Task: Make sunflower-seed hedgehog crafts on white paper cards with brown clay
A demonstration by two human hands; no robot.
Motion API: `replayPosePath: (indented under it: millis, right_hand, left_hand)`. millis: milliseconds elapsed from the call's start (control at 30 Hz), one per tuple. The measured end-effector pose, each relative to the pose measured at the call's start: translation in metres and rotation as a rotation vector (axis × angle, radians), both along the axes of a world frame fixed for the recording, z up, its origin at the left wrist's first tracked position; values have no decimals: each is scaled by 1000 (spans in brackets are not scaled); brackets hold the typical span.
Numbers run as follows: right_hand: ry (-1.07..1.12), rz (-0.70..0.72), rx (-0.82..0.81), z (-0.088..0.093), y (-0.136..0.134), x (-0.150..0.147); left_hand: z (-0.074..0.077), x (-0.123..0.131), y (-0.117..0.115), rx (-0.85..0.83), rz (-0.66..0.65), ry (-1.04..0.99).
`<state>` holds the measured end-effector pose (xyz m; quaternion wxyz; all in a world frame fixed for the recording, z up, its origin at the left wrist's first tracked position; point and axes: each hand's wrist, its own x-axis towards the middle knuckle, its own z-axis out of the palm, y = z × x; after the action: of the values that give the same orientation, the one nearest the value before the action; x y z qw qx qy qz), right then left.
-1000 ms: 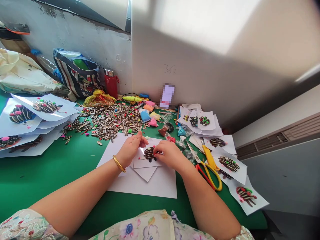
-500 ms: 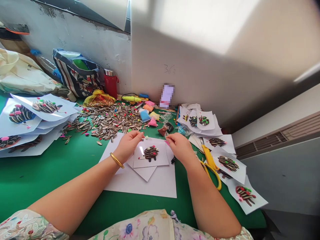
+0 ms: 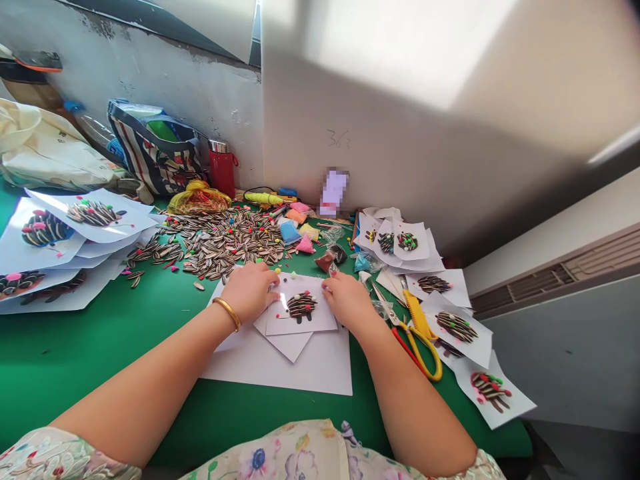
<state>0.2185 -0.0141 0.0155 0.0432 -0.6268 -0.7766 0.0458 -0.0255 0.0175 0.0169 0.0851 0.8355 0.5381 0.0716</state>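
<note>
A small white card [image 3: 325,321] lies on top of other paper in front of me. It bears a hedgehog [image 3: 301,305] made of striped sunflower seeds, with red and white dots on its back and dark legs. My left hand [image 3: 249,291], with a gold bangle at the wrist, has its fingers closed at the card's upper left edge. At the upper right edge, my right hand [image 3: 349,300] pinches the card. Beneath it are another white card [image 3: 290,348] and a larger white sheet [image 3: 280,373]. Small coloured clay balls sit along the card's top.
Loose sunflower seeds [image 3: 225,240] are heaped behind my left hand. Coloured clay pieces [image 3: 289,233] lie beside them. Scissors [image 3: 423,350] and a yellow cutter [image 3: 417,313] rest to the right. Finished seed cards stand in stacks at left [image 3: 95,230] and right [image 3: 460,333].
Both hands have come down from above the card onto its side edges. My left hand has shifted left, my right hand slightly left and down. More of the scissors now shows.
</note>
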Motion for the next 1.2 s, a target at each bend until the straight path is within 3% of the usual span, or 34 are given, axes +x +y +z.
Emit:
replayPosePath:
  millis: [300,733,1033,1200]
  right_hand:
    - [1,-27,19,-4,3,-1]
    - [365,-91,-75,8,-3,-3]
    - [745,-135,-148,-9,8,6]
    - [1024,-150,-255,-14,11,8]
  left_hand:
    - [1,3,-3,-30,-9,10]
    - [-1,2,2,-16,3,-103]
    - [-3,-5,11,-251,63,-430]
    - [0,-8,15,-360,174,-635]
